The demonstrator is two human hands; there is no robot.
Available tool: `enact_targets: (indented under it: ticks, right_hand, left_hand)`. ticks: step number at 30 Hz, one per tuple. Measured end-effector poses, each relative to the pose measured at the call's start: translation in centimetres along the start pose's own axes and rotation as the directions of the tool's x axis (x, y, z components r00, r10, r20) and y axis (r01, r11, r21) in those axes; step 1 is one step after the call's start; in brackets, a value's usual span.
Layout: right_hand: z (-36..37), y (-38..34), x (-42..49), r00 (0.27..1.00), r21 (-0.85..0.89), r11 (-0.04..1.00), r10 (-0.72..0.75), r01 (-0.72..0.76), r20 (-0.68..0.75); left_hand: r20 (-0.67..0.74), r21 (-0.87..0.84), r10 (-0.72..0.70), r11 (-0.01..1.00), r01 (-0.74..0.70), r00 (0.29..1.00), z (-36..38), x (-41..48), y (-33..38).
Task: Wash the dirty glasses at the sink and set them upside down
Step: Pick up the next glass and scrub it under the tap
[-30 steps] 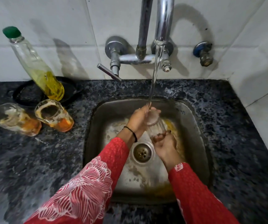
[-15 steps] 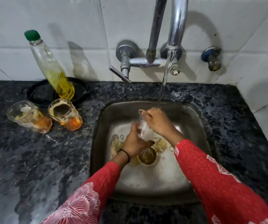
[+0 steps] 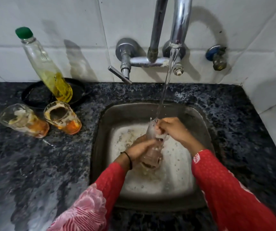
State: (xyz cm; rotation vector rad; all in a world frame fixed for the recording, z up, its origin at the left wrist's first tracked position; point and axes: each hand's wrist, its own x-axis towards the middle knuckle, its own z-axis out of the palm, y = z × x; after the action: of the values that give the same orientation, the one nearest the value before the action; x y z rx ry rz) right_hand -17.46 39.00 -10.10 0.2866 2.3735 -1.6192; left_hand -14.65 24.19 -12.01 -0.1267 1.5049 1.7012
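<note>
My left hand (image 3: 140,148) gripping a glass (image 3: 152,152) over the steel sink (image 3: 99,139), right hand (image 3: 173,129) pinching its rim, two dirty glasses (image 3: 62,117) toward the granite worktop (image 3: 34,164)'s back-left corner, white-tiled wall (image 3: 67,22).

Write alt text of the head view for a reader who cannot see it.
The left hand and right hand hold a glass under running water over the sink. Two dirty glasses stand on the counter.

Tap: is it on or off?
On: water streams from the tap down onto the glass over the sink.
</note>
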Motion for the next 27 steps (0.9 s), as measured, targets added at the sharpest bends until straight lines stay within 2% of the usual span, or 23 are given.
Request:
enact_targets:
  ticks: [2, 3, 4, 6, 8, 9, 10, 11, 12, 13, 14, 15, 16, 17, 18, 20, 21, 22, 23, 24, 25, 26, 27]
  right_hand:
    - [0.6, 0.8, 0.3, 0.999, -0.103, 0.993, 0.054, -0.054, -0.002]
    - [0.7, 0.6, 0.0, 0.998, -0.072, 0.995, 0.062, -0.064, -0.020]
    - [0.6, 0.3, -0.2, 0.998, 0.010, 0.999, 0.050, -0.050, -0.041]
    - [0.0, -0.3, -0.9, 0.998, 0.310, 0.951, 0.031, -0.014, -0.049]
    - [-0.7, -0.7, -1.6, 0.999, 0.610, 0.792, 0.035, -0.024, -0.005]
    - [-0.9, -0.7, -1.6, 0.999, 0.659, 0.751, 0.036, -0.024, -0.004]
    - [-0.7, -0.7, -1.5, 0.999, 0.630, 0.776, 0.043, -0.024, -0.015]
    - [-0.3, -0.6, -1.2, 0.998, 0.534, 0.845, 0.058, -0.032, -0.032]
    - [0.2, -0.5, -0.8, 0.996, 0.376, 0.926, 0.070, -0.042, -0.061]
    - [0.7, -0.6, -0.5, 0.995, 0.221, 0.974, 0.068, -0.050, -0.076]
    - [1.1, -0.6, -0.3, 0.994, 0.113, 0.992, 0.062, -0.052, -0.088]
    - [1.3, -0.7, -0.1, 0.993, 0.091, 0.994, 0.063, -0.053, -0.102]
    - [1.4, -0.7, -0.2, 0.991, 0.126, 0.991, 0.055, -0.040, -0.120]
    - [1.4, -0.8, -0.4, 0.989, 0.213, 0.977, 0.046, -0.016, -0.138]
    - [1.3, -0.8, -0.6, 0.988, 0.343, 0.939, 0.054, -0.002, -0.143]
    - [1.1, -0.9, -1.0, 0.989, 0.609, 0.793, 0.092, -0.001, -0.118]
    - [1.1, -1.0, -1.0, 0.988, 0.654, 0.756, 0.099, 0.005, -0.123]
    - [1.2, -1.1, -0.7, 0.986, 0.599, 0.800, 0.088, 0.015, -0.141]
    - [1.3, -1.2, -0.6, 0.986, 0.468, 0.883, 0.058, 0.022, -0.156]
    - [1.4, -1.3, -0.4, 0.987, 0.286, 0.958, 0.008, 0.039, -0.160]
    - [1.6, -1.6, -0.2, 0.987, 0.125, 0.990, -0.045, 0.064, -0.152]
    - [1.8, -1.8, -0.2, 0.986, 0.040, 0.995, -0.083, 0.089, -0.147]
    - [1.9, -2.0, -0.2, 0.983, 0.045, 0.994, -0.093, 0.101, -0.161]
  left_hand:
    - [-0.201, 0.381, 0.178, 0.920, -0.090, 0.963, 0.5, 1.1, -1.0]
    - [-0.216, 0.423, 0.226, 0.898, -0.118, 0.950, 0.5, 1.3, -1.1]
    - [-0.181, 0.336, 0.231, 0.928, -0.161, 0.956, 0.3, 1.3, -0.8]
    - [0.025, -0.041, 0.172, 0.985, -0.170, 0.985, -0.3, 0.1, 0.8]
    - [0.247, -0.348, 0.081, 0.938, 0.010, 0.965, -1.0, -1.0, 2.0]
    - [0.312, -0.400, 0.067, 0.914, 0.067, 0.948, -1.1, -1.3, 2.3]
    - [0.311, -0.401, 0.059, 0.913, 0.075, 0.949, -1.0, -1.2, 2.1]
    - [0.243, -0.333, 0.062, 0.943, 0.023, 0.968, -0.5, -1.1, 1.8]
    - [0.125, -0.154, 0.088, 0.986, -0.068, 0.988, -0.2, -0.7, 1.3]
    - [0.004, 0.103, 0.141, 0.985, -0.140, 0.990, 0.1, -0.4, 0.9]
    - [-0.099, 0.321, 0.208, 0.932, -0.167, 0.973, 0.1, 0.2, 0.4]
    - [-0.163, 0.424, 0.248, 0.892, -0.159, 0.955, 0.0, 0.4, 0.3]
    - [-0.153, 0.396, 0.270, 0.898, -0.192, 0.951, -0.2, 0.7, 0.0]
    - [-0.081, 0.259, 0.273, 0.934, -0.244, 0.958, -0.6, 0.9, -0.2]
    - [0.007, 0.047, 0.246, 0.968, -0.246, 0.969, -0.8, 0.6, 0.2]
    - [0.205, -0.337, 0.130, 0.940, -0.055, 0.970, -1.3, -0.5, 1.2]
    - [0.274, -0.400, 0.079, 0.915, 0.039, 0.958, -1.6, -0.7, 1.5]
    - [0.292, -0.385, 0.043, 0.920, 0.077, 0.955, -1.7, -0.6, 1.7]
    - [0.226, -0.303, 0.033, 0.952, 0.038, 0.974, -1.6, -0.5, 1.8]
    - [0.104, -0.141, 0.084, 0.988, -0.069, 0.991, -1.4, -0.1, 1.8]
    - [-0.015, 0.093, 0.188, 0.978, -0.186, 0.982, -1.3, 0.2, 1.9]
    - [-0.102, 0.298, 0.297, 0.920, -0.256, 0.949, -1.3, 0.7, 1.8]
    - [-0.149, 0.411, 0.365, 0.868, -0.279, 0.919, -1.1, 0.7, 2.0]
